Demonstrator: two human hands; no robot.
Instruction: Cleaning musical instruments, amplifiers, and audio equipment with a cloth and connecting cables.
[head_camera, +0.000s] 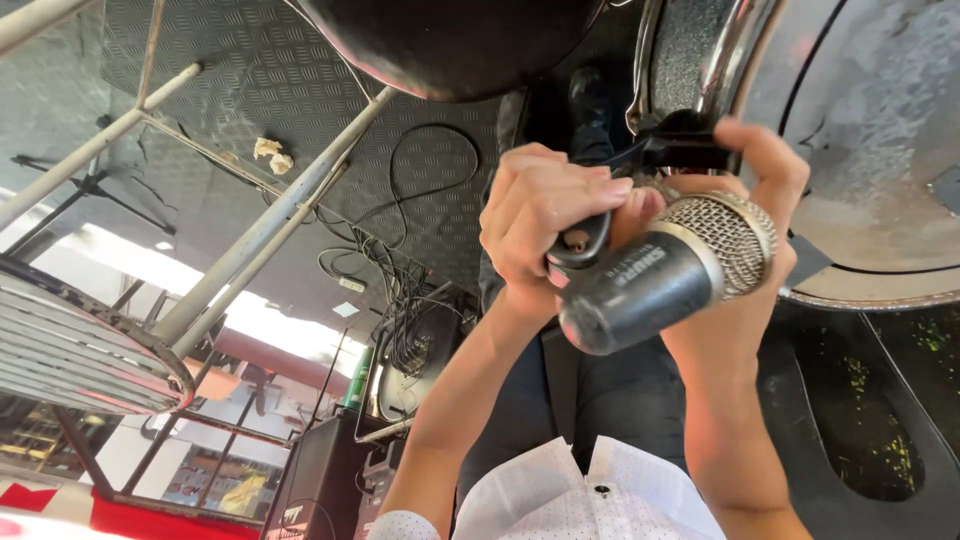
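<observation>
The person's left hand (540, 215) is curled tight around the black clip (585, 240) that grips a handheld microphone (665, 275), fingers wrapped over it and knuckles up. The right hand (760, 190) comes in from the other side: its fingers are bent round a black clamp piece (685, 150) just above the microphone's silver mesh head, with the palm behind the head. Both hands are closed on their parts, pressed together with hardly any gap between them.

The microphone lies tilted, mesh head toward the chrome rim of a drum (735, 60), its dark body pointing down toward the white dotted shirt (570, 495). The drum rim sits right against the right hand's fingertips, so that side is crowded. Another round drum edge (880, 295) curves close under the right wrist.

To the left there is more room: grey checker-plate flooring (250, 60), slanted metal stand tubes (270, 225) well apart from the hands, and a tangle of black cables (400, 270) near the left forearm
</observation>
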